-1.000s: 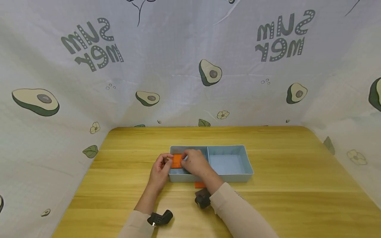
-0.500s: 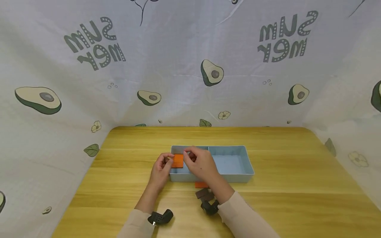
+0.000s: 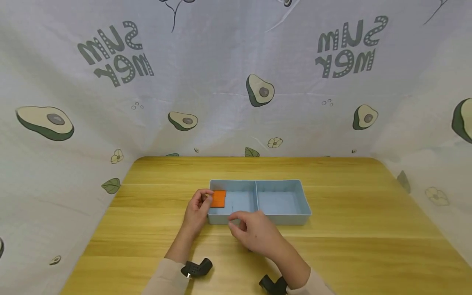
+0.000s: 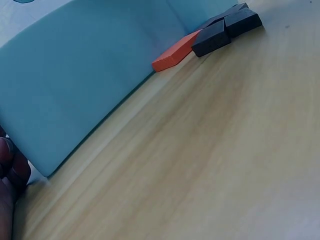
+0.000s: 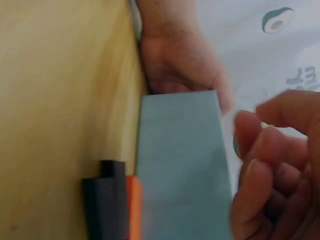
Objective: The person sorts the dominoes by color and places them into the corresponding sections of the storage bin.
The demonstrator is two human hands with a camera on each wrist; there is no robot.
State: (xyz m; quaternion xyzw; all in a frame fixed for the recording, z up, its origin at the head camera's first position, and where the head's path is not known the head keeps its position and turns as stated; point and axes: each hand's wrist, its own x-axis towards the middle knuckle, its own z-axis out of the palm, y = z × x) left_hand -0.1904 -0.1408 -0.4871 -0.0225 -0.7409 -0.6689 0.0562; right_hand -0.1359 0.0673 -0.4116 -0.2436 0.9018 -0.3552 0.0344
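Observation:
A light blue two-compartment box [image 3: 284,220] stands on the table. Orange flat blocks [image 3: 219,199] lie side by side at the left end of its left compartment. At the box's left end my left hand [image 3: 195,211] grips the wall, thumb by the rim and fingers curled at the outside. My right hand [image 3: 258,232] hovers before the box's front wall, fingers loosely bent, nothing visible between thumb and forefinger. Below it, hidden in the head view, an orange block [image 4: 172,55] and several dark blocks [image 4: 212,39] lie by the box's front wall in the left wrist view.
The wooden table [image 3: 354,205] extends around the box on all sides. A white cloth [image 3: 221,69] printed with avocados and lettering hangs behind it and at both sides. The box's divider [image 3: 257,197] separates the two compartments.
My right hand has drawn back from inside the left compartment to in front of the box, now covering the loose blocks. The left hand and the orange blocks inside stay put.

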